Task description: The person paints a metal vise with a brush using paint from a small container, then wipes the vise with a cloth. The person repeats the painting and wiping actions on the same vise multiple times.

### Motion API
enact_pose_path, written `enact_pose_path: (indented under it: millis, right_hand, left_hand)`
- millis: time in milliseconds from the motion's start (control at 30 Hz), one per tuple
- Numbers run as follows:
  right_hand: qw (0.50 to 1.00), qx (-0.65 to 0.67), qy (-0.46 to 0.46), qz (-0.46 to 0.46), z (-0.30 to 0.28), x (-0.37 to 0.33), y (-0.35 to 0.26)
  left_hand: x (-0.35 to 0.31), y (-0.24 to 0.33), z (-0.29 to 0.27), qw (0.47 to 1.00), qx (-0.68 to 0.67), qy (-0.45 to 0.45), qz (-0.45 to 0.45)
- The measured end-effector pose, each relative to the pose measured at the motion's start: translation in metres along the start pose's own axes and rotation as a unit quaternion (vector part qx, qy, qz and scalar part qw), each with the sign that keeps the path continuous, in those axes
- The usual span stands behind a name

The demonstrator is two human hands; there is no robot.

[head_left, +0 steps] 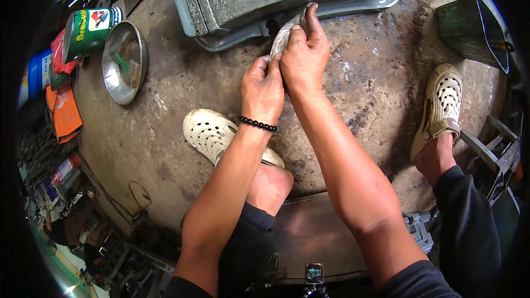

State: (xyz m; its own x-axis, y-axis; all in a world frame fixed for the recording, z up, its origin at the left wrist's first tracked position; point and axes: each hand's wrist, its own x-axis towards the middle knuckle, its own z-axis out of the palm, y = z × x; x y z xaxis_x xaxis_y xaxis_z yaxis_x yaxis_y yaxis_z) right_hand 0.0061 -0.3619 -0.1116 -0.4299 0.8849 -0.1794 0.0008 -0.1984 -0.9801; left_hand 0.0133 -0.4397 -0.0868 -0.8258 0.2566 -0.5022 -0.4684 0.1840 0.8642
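Both hands meet just in front of a big grey metal block on a rounded base point(259, 0). Between them is a pale grey folded strip point(283, 37), cloth-like, though I cannot tell its material. My left hand point(263, 94), with a black bead bracelet at the wrist, pinches the strip's near end between thumb and fingers. Higher up, my right hand point(303, 58) is closed around the strip, its thumb pointing toward the block. The strip's far end comes close to the base's lower edge; whether it touches is unclear. Dark smudges mark my fingers.
To the left stand a metal bowl point(125, 85) with a green thing inside and a green can point(91, 33). An orange packet point(63, 111) lies beyond them. A dark green open container point(475, 33) sits far right. My pale clogs point(207, 132) rest on the stained floor.
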Motion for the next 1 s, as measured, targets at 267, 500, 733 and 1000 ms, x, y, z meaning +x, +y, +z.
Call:
enact_pose_path:
  millis: [267, 500, 733, 1000]
  right_hand:
    - [1.0, 0.018, -0.003, 0.002, 0.013, -0.012, -0.001]
    - [0.999, 0.01, -0.015, 0.038, 0.026, -0.027, 0.004]
    - [0.999, -0.011, -0.025, 0.037, 0.039, -0.038, 0.005]
    - [0.999, -0.021, -0.015, 0.026, 0.046, -0.047, 0.001]
  left_hand:
    - [-0.003, 0.007, -0.015, 1.0, 0.008, 0.014, -0.005]
    - [-0.003, 0.01, -0.037, 0.999, 0.043, 0.008, -0.008]
    - [-0.003, 0.016, -0.059, 0.995, 0.093, -0.018, -0.042]
    - [-0.007, 0.016, -0.066, 0.999, 0.032, -0.018, -0.038]
